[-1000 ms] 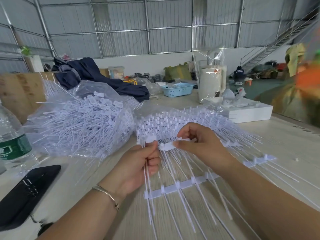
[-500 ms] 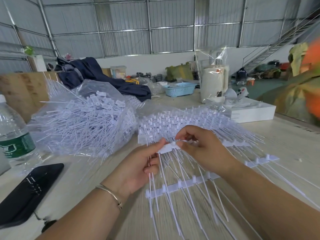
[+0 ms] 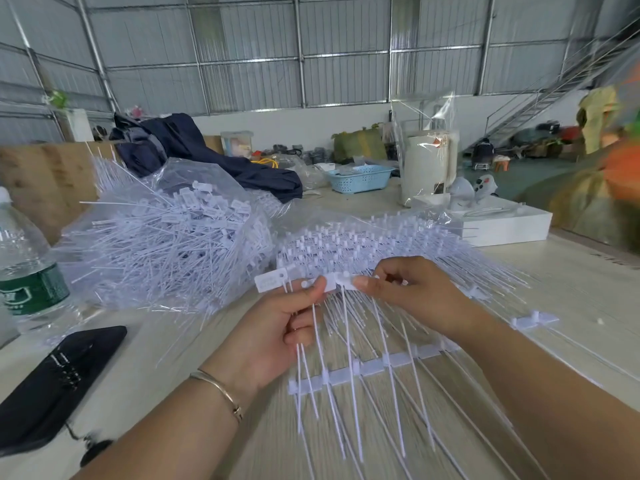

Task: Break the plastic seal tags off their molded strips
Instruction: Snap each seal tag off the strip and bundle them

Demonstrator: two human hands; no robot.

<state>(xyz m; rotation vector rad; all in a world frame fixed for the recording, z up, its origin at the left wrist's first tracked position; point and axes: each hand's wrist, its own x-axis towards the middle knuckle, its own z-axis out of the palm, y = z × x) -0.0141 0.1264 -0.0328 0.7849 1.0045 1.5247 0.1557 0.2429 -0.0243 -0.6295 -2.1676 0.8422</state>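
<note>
L hand (image 3: 277,327) curled round a few thin tag tails, thumb pinching the white seal tags (image 3: 273,280) at top. R hand (image 3: 408,292) pinches the next tag in the same row w/ thumb + forefinger. Tags held just above the table (image 3: 571,289), in front of the bagged pile of strips (image 3: 363,237). Molded strip (image 3: 374,367) lies below, partly hidden under R forearm. Tag print too blurred to read.

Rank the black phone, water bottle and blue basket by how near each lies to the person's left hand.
Measured from the left hand:
1. Black phone, on the table to its left.
2. Water bottle, beyond the phone at the left edge.
3. Blue basket, far back across the table.
</note>
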